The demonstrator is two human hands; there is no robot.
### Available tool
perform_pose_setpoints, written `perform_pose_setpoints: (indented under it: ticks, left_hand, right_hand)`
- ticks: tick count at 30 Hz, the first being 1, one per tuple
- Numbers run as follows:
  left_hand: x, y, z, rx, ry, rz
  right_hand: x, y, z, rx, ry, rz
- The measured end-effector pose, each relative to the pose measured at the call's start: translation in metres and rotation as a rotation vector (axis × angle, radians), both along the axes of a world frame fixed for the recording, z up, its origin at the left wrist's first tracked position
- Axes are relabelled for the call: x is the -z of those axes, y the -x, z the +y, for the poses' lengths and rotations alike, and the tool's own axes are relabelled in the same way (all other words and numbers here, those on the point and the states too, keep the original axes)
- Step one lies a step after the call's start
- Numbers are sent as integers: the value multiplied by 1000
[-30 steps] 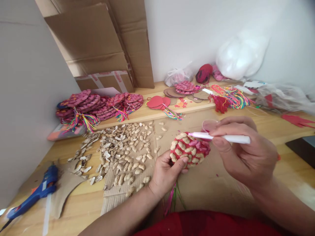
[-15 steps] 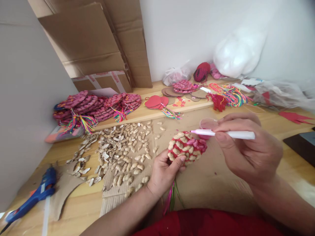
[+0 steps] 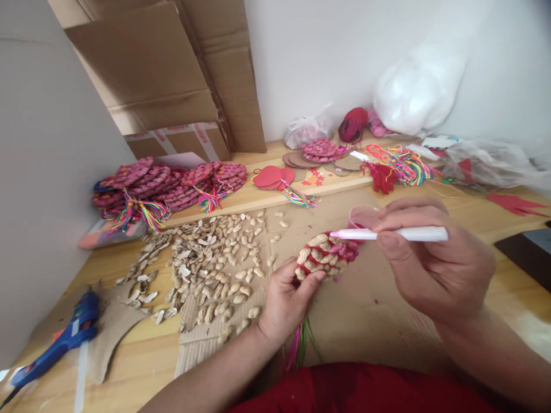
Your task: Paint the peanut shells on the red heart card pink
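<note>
My left hand [image 3: 289,301] grips the lower left edge of a red disc covered with peanut shells [image 3: 321,259], thumb on top. Shells on its right side are painted pink; the others are plain tan. Between the thumb and fingers of my right hand [image 3: 434,264] is a white paintbrush [image 3: 419,233], held level. Its pink tip touches or nearly touches the disc's upper edge. Behind the brush stands a small clear cup [image 3: 364,215] with pink paint, partly hidden. Green and pink tassel strings [image 3: 301,344] hang below my left hand.
Loose peanut shells [image 3: 219,252] spread over cardboard at the left, near a blue glue gun [image 3: 64,338]. Finished pink discs [image 3: 172,186] with tassels are stacked behind. Red discs [image 3: 273,178], colourful strings [image 3: 408,166] and a dark object [image 3: 527,258] lie farther right.
The brush tip has moved slightly left and down along the disc's upper edge. The disc has tilted a little in my left hand.
</note>
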State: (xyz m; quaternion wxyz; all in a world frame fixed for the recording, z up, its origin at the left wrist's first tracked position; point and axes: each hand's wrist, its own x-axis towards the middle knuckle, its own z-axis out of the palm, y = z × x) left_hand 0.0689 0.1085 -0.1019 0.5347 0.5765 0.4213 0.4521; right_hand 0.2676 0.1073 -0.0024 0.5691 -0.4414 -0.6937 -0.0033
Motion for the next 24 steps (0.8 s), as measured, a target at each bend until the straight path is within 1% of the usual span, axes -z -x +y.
perform_pose_setpoints:
  ticks: [3, 6, 9, 12, 15, 17, 22, 24]
  left_hand:
    - [-2, 1, 0, -27, -81, 52]
    - [-4, 1, 0, -31, -91, 64]
    - [-7, 1, 1, -17, -122, 72]
    - [-8, 0, 1, -20, -155, 81]
    - [-9, 0, 1, -23, -139, 82]
    - [-8, -1, 2, -13, -123, 70]
    - [-6, 0, 2, -2, -106, 50]
    - [-4, 0, 2, -2, -82, 40]
  right_hand:
    - [-2, 0, -2, 42, -29, -16]
    - [-4, 0, -3, 90, -89, -11]
    - [-7, 0, -4, 60, -81, -5]
    - [-7, -1, -4, 24, -37, -43]
    - [-6, -3, -4, 91, -61, -68]
    - [-6, -4, -3, 108, -81, -54]
    - [-5, -3, -1, -1, -31, 19]
    - [-4, -3, 1, 13, -18, 3]
